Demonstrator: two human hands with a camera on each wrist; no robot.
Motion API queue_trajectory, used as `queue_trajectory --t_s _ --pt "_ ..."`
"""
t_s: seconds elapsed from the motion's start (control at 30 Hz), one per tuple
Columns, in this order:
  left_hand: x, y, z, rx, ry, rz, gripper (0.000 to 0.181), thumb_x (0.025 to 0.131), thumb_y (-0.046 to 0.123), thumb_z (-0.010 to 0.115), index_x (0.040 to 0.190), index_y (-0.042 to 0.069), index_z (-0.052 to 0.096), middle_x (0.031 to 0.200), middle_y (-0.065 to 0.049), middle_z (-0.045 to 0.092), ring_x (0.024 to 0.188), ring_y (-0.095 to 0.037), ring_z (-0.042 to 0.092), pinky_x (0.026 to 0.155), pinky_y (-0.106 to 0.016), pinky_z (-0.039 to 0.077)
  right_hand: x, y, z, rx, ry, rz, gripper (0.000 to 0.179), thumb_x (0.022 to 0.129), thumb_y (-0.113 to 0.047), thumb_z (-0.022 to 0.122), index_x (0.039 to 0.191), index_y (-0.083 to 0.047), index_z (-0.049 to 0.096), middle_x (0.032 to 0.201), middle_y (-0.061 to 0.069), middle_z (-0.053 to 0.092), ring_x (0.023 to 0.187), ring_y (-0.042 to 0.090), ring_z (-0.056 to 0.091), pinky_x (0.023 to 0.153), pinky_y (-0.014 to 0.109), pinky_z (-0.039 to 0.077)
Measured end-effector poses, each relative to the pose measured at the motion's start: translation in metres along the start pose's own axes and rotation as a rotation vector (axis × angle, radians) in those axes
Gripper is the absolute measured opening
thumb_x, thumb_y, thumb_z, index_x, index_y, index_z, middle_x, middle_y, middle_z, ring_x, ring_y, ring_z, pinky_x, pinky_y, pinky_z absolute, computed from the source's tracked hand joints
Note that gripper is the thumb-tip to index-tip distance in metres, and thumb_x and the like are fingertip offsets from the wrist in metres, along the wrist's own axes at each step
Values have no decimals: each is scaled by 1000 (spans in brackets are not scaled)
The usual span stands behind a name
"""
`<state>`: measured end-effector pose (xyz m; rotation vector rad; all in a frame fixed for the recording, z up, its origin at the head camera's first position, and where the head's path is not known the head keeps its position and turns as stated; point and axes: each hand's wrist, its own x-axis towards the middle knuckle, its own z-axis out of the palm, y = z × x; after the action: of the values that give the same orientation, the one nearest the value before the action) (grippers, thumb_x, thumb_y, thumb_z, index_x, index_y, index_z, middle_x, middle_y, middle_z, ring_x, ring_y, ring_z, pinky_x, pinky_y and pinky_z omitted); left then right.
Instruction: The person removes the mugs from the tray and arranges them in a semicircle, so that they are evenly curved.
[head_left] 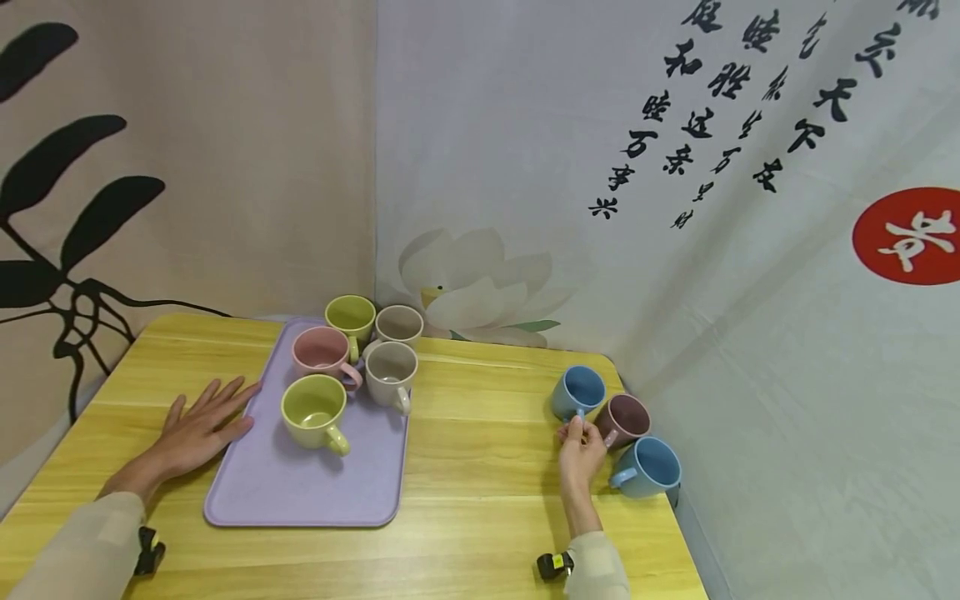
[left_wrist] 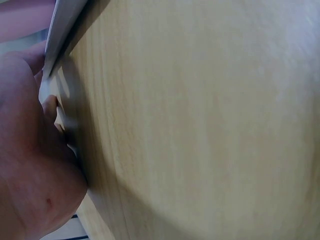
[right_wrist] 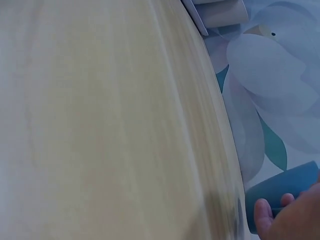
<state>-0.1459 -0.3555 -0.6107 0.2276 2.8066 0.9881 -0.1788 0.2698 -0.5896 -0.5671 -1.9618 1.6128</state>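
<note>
A: Where's the mug the person has hold of?
B: The far blue mug (head_left: 582, 390) is well to the right of the lilac tray (head_left: 300, 500), about level with its back half. The right hand (head_left: 581, 457) has its thumb and fingers clamped together on that mug's handle. I can't tell whether the mug's base is off the table (head_left: 480, 542).
A: And the left hand (head_left: 197, 433)?
B: Palm down on the table, just left of the tray, fingers spread apart and straight, with the tips touching the tray's left edge.
A: What's on the tray?
B: In its front half, the front green mug (head_left: 313, 404). Behind that, towards the tray's left side, the pink mug (head_left: 320, 348), and at its right side the front grey mug (head_left: 391, 367). Along the tray's back edge, the back green mug (head_left: 350, 314) and, towards its back right corner, the back grey mug (head_left: 399, 323); I can't tell if that last one stands fully on it.
A: Anything else right of the tray?
B: The plum mug (head_left: 628, 415), and farthest right from the tray, the near blue mug (head_left: 652, 467). All three stand upright
</note>
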Motion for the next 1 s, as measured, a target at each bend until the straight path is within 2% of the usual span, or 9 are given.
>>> queue_trajectory --t_s 0.13,0.27,0.4,0.5,0.63,0.73,1.0 --pt "0 0 0 -3 -2 -4 71 121 50 43 182 18 23 188 -31 8 173 -61 -11 128 -83 -27 4 0 3 -8 17 26 34 117 -20 62 112 12 71 107 31 76 81 7 78 78 17 65" --pt "0 0 0 2 1 -4 71 121 50 43 182 19 22 188 -31 9 173 -61 -11 128 -83 -26 6 0 7 -40 44 47 31 117 -20 62 112 10 72 107 27 76 83 11 78 75 12 61" --pt "0 1 -1 -2 4 -4 72 121 50 44 182 18 23 188 -31 9 173 -62 -10 129 -83 -26 7 0 12 -85 81 45 29 117 -18 62 109 6 74 106 29 79 86 16 80 72 7 55" --pt "-1 2 0 -8 1 -9 72 121 50 44 181 18 23 187 -32 9 173 -62 -11 129 -83 -26 9 0 15 -107 97 41 29 117 -18 61 110 5 75 109 30 80 84 11 79 72 5 54" --pt "-1 1 0 -10 1 -12 72 121 50 44 181 18 23 188 -31 9 173 -62 -10 129 -82 -26 8 -1 17 -125 104 51 29 118 -19 60 112 5 75 110 27 80 80 -2 71 71 6 53" --pt "0 0 1 -9 3 -10 71 121 50 45 181 19 24 188 -31 10 173 -61 -10 129 -82 -26 7 -1 18 -142 107 62 29 118 -20 60 114 4 75 110 26 79 78 -7 66 71 7 51" --pt "0 -3 0 -5 9 1 70 121 49 45 181 19 24 188 -30 10 173 -61 -9 129 -83 -26 9 2 18 -121 96 81 30 119 -20 57 116 5 73 118 32 78 84 0 71 73 6 53"
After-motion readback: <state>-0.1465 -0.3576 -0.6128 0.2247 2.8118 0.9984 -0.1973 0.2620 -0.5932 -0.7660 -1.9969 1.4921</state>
